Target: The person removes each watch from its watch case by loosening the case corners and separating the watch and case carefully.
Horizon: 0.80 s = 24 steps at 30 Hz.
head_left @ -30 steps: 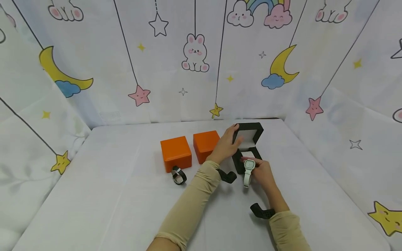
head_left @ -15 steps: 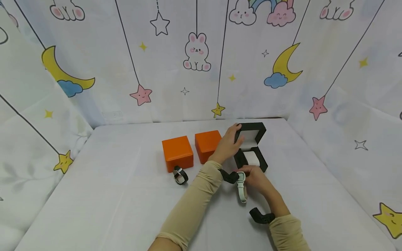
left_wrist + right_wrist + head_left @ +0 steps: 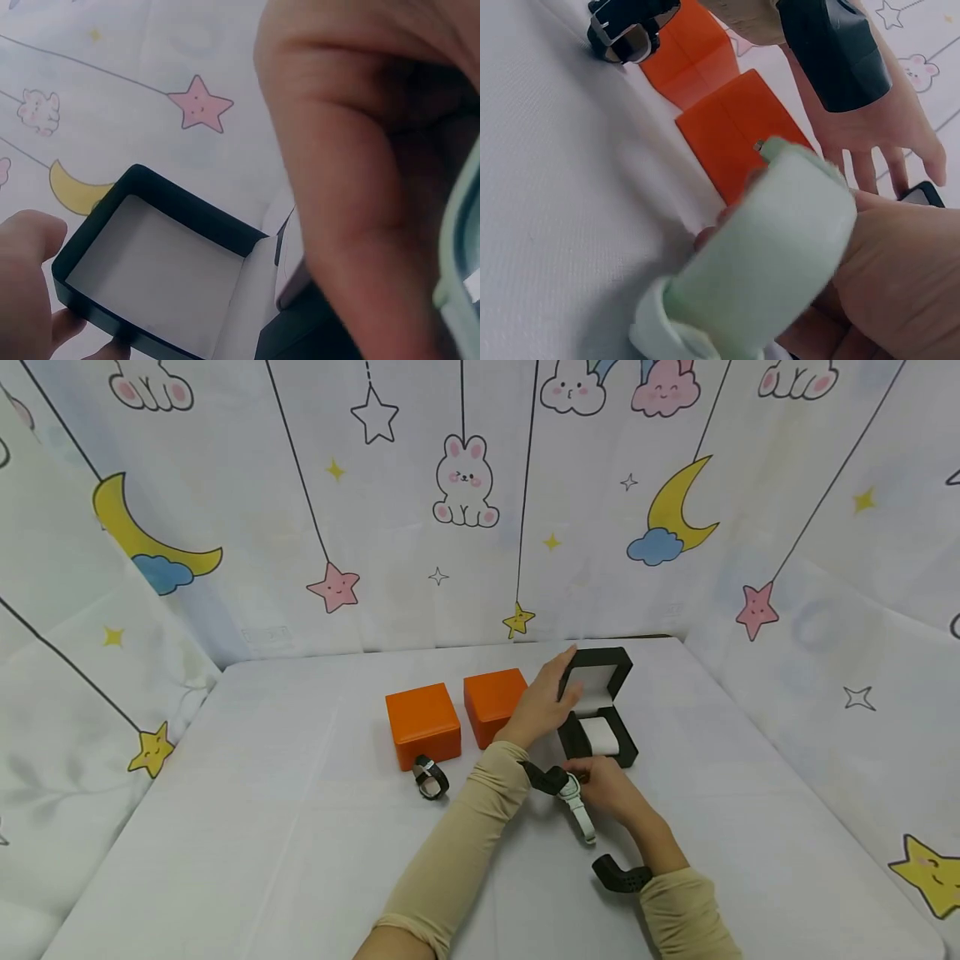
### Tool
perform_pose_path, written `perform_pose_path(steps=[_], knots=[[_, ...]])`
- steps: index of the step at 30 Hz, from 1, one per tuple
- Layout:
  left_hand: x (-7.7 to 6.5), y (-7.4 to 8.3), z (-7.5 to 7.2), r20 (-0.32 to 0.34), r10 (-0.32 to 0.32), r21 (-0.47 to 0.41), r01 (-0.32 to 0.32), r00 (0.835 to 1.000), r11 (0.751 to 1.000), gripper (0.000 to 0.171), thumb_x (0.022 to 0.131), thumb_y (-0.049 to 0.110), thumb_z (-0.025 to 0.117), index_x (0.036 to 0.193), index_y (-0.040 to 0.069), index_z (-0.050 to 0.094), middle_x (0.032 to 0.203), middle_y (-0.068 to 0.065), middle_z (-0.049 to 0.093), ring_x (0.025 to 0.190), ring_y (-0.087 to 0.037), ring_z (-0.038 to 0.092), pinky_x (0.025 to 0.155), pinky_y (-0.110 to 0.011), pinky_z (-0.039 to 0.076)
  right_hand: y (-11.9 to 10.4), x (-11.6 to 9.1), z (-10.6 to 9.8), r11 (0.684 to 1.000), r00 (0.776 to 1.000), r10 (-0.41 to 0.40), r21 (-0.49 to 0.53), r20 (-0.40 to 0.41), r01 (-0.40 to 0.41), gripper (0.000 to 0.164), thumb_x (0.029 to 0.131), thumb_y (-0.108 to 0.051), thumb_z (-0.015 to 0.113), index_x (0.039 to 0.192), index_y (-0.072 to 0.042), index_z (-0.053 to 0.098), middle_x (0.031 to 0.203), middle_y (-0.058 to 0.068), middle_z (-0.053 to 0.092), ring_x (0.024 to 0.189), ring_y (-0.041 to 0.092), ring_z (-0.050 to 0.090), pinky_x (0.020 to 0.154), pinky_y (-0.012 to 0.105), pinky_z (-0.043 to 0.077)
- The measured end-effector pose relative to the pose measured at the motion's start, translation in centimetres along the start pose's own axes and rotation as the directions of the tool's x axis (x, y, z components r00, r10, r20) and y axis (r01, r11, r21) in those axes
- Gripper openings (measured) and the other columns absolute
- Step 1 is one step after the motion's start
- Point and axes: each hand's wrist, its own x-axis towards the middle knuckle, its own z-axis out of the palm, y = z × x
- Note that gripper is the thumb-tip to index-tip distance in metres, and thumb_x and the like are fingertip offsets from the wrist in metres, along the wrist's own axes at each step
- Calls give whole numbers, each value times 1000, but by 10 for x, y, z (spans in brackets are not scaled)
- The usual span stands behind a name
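The black watch box stands with its lid raised and a white cushion in its base. My left hand grips the lid by its left edge, thumb and fingertips on either side in the left wrist view. In front of the box, my right hand holds a pale green watch by its upper part. The strap hangs down toward the table and fills the middle of the right wrist view. Fingers behind the strap are partly hidden there.
Two orange boxes stand left of the black box, the farther one partly behind my left hand. A black watch lies before the nearer one. Black camera mounts jut from both wrists. A printed curtain closes off the table's back.
My right hand has drawn the pale green watch back from over the box, toward me and slightly left, and tilted it. The white cushion shows fully now. My left hand stays at the lid.
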Motion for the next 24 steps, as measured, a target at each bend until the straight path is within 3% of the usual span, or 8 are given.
perform_pose_path(steps=[5, 13, 17, 20, 24], knots=[[0, 1, 1, 30, -15, 37, 14, 999, 999, 55, 94, 44, 37, 143, 38, 14, 151, -2, 14, 131, -23, 35, 99, -47, 37, -2, -3, -3, 998, 998, -60, -13, 15, 60, 28, 76, 4, 57, 97, -12, 66, 80, -3, 65, 70, 8, 55, 61, 22, 45], [1, 2, 2, 14, -1, 30, 1, 1000, 1000, 53, 94, 44, 38, 143, 33, 20, 151, -4, 14, 127, -27, 40, 95, -45, 41, 1, -1, -5, 995, 993, -104, 13, 60, 104, 32, 78, 7, 52, 101, -12, 62, 84, -2, 63, 68, 9, 53, 60, 22, 45], [2, 2, 1, 12, 1, 0, -1, 1000, 1000, 52, 94, 39, 42, 143, 29, 24, 152, -3, 12, 131, -26, 35, 98, -46, 38, 4, -1, -5, 990, 987, -128, 66, 97, 122, 36, 81, 8, 48, 109, -11, 58, 100, 3, 63, 89, 17, 59, 74, 31, 49], [3, 3, 0, 15, 5, -12, -5, 1000, 1000, 52, 94, 37, 42, 143, 28, 25, 152, -2, 11, 132, -25, 33, 100, -45, 36, 6, -1, -6, 982, 979, -154, 127, 135, 137, 36, 84, 6, 46, 116, -10, 55, 114, 7, 59, 109, 26, 54, 87, 42, 46], [3, 2, 0, 22, 6, -6, -6, 1000, 1000, 51, 95, 37, 42, 142, 28, 25, 152, -1, 11, 133, -24, 32, 101, -45, 35, 9, -1, -7, 976, 968, -183, 151, 170, 158, 35, 89, 3, 44, 119, -10, 55, 116, 7, 58, 108, 24, 54, 90, 41, 45]])
